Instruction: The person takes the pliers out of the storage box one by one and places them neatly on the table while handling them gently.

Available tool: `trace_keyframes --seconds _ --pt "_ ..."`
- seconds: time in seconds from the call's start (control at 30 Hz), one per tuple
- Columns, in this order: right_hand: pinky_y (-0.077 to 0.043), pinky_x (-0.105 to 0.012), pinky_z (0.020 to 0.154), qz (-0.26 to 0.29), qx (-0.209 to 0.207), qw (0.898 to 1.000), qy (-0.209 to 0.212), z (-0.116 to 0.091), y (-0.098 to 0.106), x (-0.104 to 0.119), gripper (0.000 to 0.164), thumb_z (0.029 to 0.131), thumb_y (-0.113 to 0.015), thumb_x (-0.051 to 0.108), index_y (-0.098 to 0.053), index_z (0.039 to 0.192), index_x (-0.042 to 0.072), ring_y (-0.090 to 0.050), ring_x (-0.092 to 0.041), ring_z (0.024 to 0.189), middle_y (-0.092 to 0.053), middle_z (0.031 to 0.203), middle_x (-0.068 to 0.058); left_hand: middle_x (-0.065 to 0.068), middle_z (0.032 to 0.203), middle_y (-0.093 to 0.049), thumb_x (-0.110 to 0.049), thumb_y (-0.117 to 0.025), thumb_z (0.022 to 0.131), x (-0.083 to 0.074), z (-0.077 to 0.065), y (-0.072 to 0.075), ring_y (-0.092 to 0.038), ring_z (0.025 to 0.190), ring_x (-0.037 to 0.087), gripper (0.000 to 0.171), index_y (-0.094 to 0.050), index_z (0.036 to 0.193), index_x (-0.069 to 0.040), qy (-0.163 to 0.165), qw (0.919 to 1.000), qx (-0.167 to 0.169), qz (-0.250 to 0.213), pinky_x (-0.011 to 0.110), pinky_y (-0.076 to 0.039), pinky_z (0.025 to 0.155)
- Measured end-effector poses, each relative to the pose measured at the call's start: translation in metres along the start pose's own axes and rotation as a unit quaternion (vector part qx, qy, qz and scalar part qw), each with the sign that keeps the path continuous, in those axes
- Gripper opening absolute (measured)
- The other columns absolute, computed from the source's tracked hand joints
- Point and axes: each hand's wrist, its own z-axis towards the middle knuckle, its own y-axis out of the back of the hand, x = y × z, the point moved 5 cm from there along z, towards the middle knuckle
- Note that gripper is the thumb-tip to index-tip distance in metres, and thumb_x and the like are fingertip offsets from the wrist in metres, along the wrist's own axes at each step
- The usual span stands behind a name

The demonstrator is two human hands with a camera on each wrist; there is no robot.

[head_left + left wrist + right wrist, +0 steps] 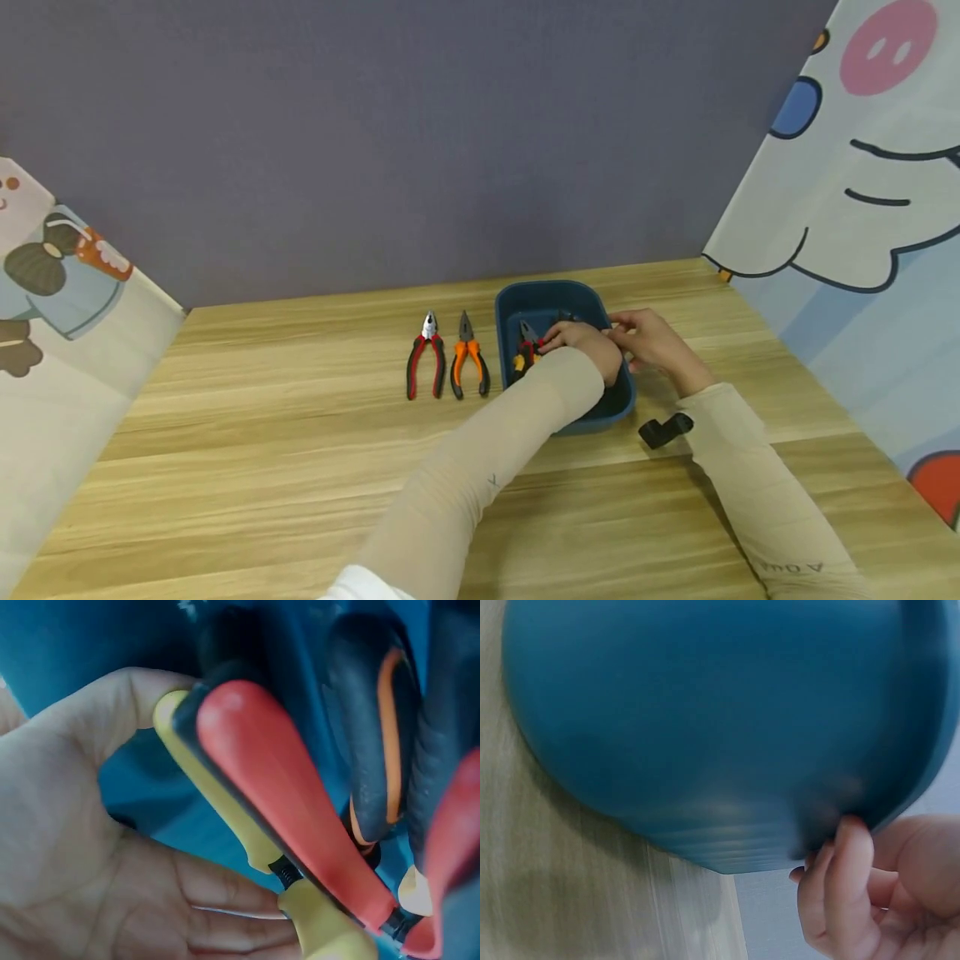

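A dark blue plastic bin [555, 298] holds several pliers. My left hand [583, 340] reaches inside it. In the left wrist view, the thumb of my left hand [97, 825] is at the end of a yellow handle and the fingers go behind its lower part, gripping yellow-handled pliers [217, 799]. A red-and-black handle [289, 795] overlaps them, and an orange-and-black handle [375, 727] is beside it. At the bin's right rim, my right hand [654, 340] pinches the edge; the right wrist view shows its fingertips [853, 832] against the blue wall [720, 735].
Left of the bin, red-and-black pliers [427, 354] and orange-and-black pliers [468, 358] lie side by side on the wooden table [285, 467]. A grey panel [420, 142] stands behind the table, with cartoon-printed sheets [885, 217] at both sides.
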Motion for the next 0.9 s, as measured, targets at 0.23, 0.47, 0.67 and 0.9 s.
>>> trace_keyframes --seconds 0.23,0.47,0.67,0.9 --pt "-0.052 -0.036 0.046 0.001 -0.001 1.0 -0.001 0.001 -0.002 -0.001 0.042 0.095 -0.049 0.006 -0.044 0.131 -0.014 -0.054 -0.012 0.046 -0.06 0.092 -0.017 -0.009 0.14 -0.042 -0.061 -0.052 0.085 0.016 0.001 0.004 -0.056 0.097 0.014 0.058 -0.039 0.139 -0.043 -0.027 0.9955 -0.027 -0.086 0.039 -0.046 0.084" --pt "-0.051 -0.036 0.044 -0.015 -0.003 1.0 0.023 0.002 -0.001 0.002 0.041 0.095 -0.052 0.011 -0.048 0.128 -0.014 -0.055 -0.018 0.044 -0.062 0.088 -0.017 -0.011 0.113 -0.053 -0.046 -0.063 0.079 0.045 -0.009 0.005 -0.051 0.087 0.006 0.044 -0.058 0.122 -0.037 -0.077 0.9797 -0.026 -0.183 0.019 -0.047 0.073" --pt "-0.051 -0.036 0.045 -0.019 -0.005 1.0 0.018 0.002 -0.001 0.0 0.043 0.095 -0.053 0.011 -0.047 0.128 -0.015 -0.055 -0.019 0.045 -0.061 0.089 -0.018 -0.007 0.107 -0.05 -0.043 -0.062 0.077 0.047 0.003 0.007 -0.048 0.078 0.008 0.039 -0.057 0.112 -0.027 -0.076 0.9821 0.031 -0.17 0.02 -0.043 0.061" --pt "-0.052 -0.037 0.046 -0.013 -0.002 1.0 0.008 0.002 -0.001 0.0 0.045 0.096 -0.053 0.013 -0.045 0.13 -0.015 -0.053 -0.016 0.045 -0.06 0.092 -0.019 -0.006 0.091 -0.05 -0.043 -0.061 0.076 0.052 0.002 0.005 -0.046 0.069 0.008 0.034 -0.064 0.105 -0.026 -0.089 0.9783 -0.001 -0.187 0.02 -0.041 0.055"
